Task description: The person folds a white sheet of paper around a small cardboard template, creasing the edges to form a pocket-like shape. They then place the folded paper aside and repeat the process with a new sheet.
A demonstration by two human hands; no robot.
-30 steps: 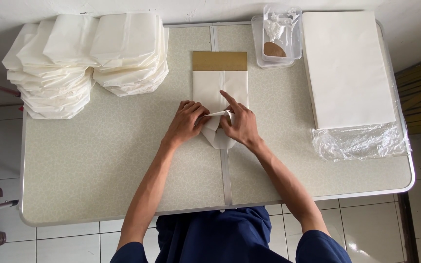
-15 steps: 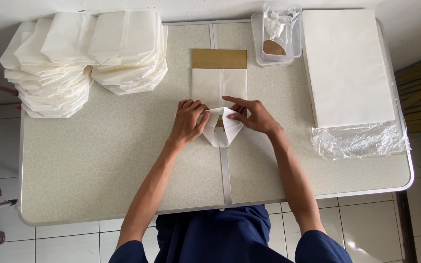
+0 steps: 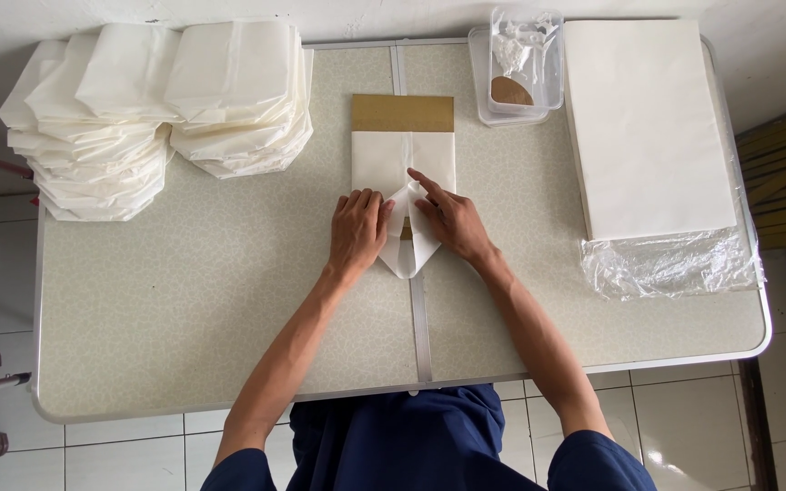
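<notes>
Your left hand (image 3: 357, 232) lies flat on the lower part of the white paper sheet (image 3: 384, 164), which sits at the middle of the tabletop (image 3: 184, 309) over a brown cardboard piece (image 3: 402, 113) whose top strip shows above it. Your right hand (image 3: 452, 223) presses the folded flap (image 3: 408, 255) from the other side, index finger stretched toward the centre crease.

To fold well here, keep the left palm steady as an anchor, so the sheet cannot slide on the cardboard, and run the right fingertips along the diagonal edge, so the crease comes out sharp and both corners meet evenly in a point at the bottom.

Neither hand closes around anything: the grip of each is open, fingers nearly straight and pressing down on the paper, not pinching it.

Finished folded white bags (image 3: 156, 109) are piled at the far left corner. A stack of flat white sheets (image 3: 643, 127) lies at the right on clear plastic wrap (image 3: 666, 264), and a clear plastic container (image 3: 516, 64) stands just left of the stack.
</notes>
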